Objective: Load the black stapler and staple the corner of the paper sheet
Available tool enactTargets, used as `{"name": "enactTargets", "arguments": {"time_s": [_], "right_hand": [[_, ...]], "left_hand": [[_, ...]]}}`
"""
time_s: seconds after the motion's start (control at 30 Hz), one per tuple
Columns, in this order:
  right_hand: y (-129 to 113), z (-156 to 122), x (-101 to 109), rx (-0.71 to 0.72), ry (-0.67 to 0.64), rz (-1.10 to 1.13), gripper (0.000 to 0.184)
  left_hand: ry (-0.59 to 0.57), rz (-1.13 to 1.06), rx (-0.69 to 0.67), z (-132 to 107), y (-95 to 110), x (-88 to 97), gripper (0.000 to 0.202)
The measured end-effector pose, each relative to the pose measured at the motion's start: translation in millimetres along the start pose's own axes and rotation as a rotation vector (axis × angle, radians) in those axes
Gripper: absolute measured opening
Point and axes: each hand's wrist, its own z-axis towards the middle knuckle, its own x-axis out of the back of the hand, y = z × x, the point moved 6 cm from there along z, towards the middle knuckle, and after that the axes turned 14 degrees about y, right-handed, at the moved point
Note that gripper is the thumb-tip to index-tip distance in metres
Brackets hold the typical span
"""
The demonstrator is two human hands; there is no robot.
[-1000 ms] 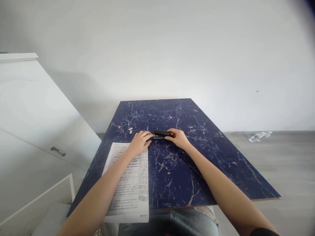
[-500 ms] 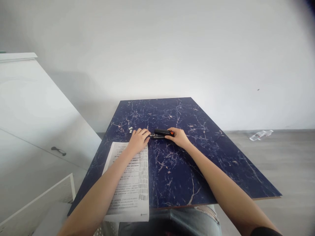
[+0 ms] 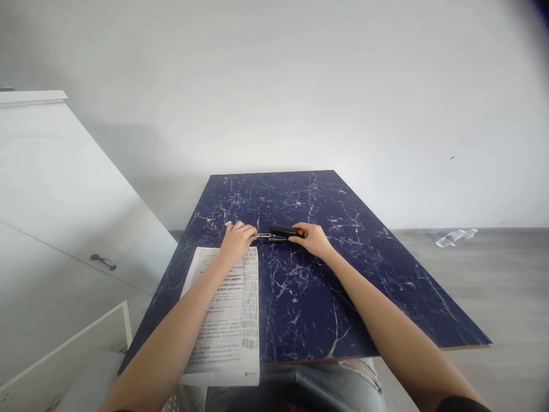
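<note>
A black stapler (image 3: 283,232) with an orange end lies on the dark blue marbled table (image 3: 309,286). My right hand (image 3: 314,240) grips its orange end, fingers curled round it. A thin metal tray sticks out of the stapler's left end, and my left hand (image 3: 236,241) pinches it with the fingers pressed together. Small white staple strips (image 3: 229,224) lie just beyond the left hand, partly hidden by it. A printed sheet of paper (image 3: 227,315) lies under my left wrist and forearm and hangs over the near table edge.
A white cabinet (image 3: 64,206) with a dark handle (image 3: 103,262) stands close on the left. An empty plastic bottle (image 3: 454,236) lies on the grey floor to the right. A white wall rises behind the table.
My left hand has drawn to the left, and the metal tray now shows further out of the stapler's left end. The staple strips are now mostly covered by that hand. The right hand stays put.
</note>
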Motion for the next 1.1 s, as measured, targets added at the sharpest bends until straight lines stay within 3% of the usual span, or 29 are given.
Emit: {"name": "enactTargets", "arguments": {"time_s": [0.3, 0.4, 0.53, 0.63, 0.83, 1.03, 1.1], "right_hand": [[-2.0, -0.1, 1.9, -0.037, -0.018, 0.028, 0.032], [-2.4, 0.2, 1.9, -0.032, -0.017, 0.031, 0.032], [2.3, 1.1, 6.7, -0.038, 0.004, 0.035, 0.033], [9.3, 2.0, 12.7, -0.056, 0.026, 0.032, 0.035], [14.4, 1.9, 15.7, -0.051, 0.004, 0.019, 0.032], [13.3, 1.0, 15.5, -0.044, 0.001, 0.007, 0.031], [14.1, 1.0, 15.3, -0.042, 0.001, 0.011, 0.031]], "left_hand": [[0.004, 0.005, -0.003, -1.7, -0.7, 2.8, 0.006], [0.029, 0.030, 0.080, -1.9, -8.4, 7.4, 0.011], [0.091, 0.236, 0.295, -8.6, -37.4, 21.8, 0.013], [0.061, 0.329, 0.408, -16.6, -57.1, 24.9, 0.016], [-0.007, 0.294, 0.457, -19.9, -65.3, 14.2, 0.013], [0.107, 0.372, 0.480, -18.5, -66.4, 20.2, 0.025], [0.097, 0.392, 0.502, -19.9, -70.2, 20.1, 0.023]]}}
